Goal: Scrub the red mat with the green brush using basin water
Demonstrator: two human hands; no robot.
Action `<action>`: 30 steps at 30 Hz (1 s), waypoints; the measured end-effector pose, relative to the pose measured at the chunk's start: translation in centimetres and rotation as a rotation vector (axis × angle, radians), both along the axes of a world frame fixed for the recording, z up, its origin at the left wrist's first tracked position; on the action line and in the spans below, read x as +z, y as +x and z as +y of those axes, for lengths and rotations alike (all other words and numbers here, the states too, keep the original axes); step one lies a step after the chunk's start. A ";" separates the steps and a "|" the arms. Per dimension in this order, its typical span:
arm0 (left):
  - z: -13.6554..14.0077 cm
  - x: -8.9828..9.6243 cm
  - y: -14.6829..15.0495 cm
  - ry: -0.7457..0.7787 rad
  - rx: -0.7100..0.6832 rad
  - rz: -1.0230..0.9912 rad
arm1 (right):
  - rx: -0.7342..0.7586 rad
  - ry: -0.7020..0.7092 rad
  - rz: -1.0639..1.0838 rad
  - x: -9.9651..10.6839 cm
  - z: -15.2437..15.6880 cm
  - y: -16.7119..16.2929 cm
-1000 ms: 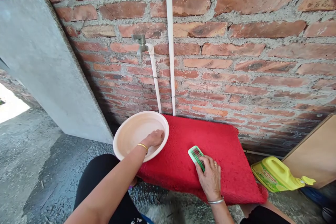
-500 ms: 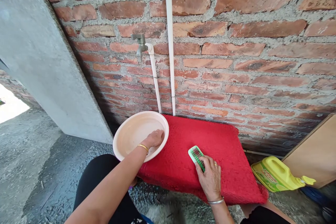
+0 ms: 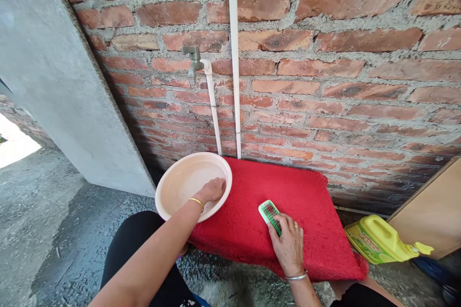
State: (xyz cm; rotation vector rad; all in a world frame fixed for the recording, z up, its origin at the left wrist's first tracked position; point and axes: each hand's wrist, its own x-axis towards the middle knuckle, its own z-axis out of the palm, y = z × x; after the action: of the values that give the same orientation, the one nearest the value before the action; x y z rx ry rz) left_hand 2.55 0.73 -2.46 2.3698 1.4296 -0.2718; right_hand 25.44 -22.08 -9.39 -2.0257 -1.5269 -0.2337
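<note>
My left hand [image 3: 213, 189] reaches into a pale pink plastic basin [image 3: 169, 184], close to its inner right wall. The fingers are curled downward, and their tips and anything inside them are hidden. My right hand [image 3: 289, 242] is closed around the near end of a small green-and-white scrubbing brush [image 3: 269, 211], whose green and dark reddish bristles face up. The brush is over a red plush cloth [image 3: 284, 182] draped across a low bench-like support. The basin stands at the left end of that cloth.
A tap [image 3: 193, 63] on a white pipe [image 3: 213, 110] juts from the brick wall [image 3: 345, 62] above the basin. A grey slab [image 3: 72, 91] leans at left. At right, a yellow jug [image 3: 378, 239] lies near a wooden board [image 3: 432, 211]. The floor [image 3: 72, 230] is partly wet.
</note>
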 end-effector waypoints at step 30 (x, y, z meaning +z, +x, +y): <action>-0.4 0.5 0.3 0.004 0.004 0.002 | 0.009 0.012 -0.030 0.1 0.0 0.1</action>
State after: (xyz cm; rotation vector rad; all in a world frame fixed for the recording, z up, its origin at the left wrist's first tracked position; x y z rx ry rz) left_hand 2.83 0.32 -1.92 2.3702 1.4370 -0.2699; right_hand 25.52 -22.06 -9.29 -2.0144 -1.5488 -0.2694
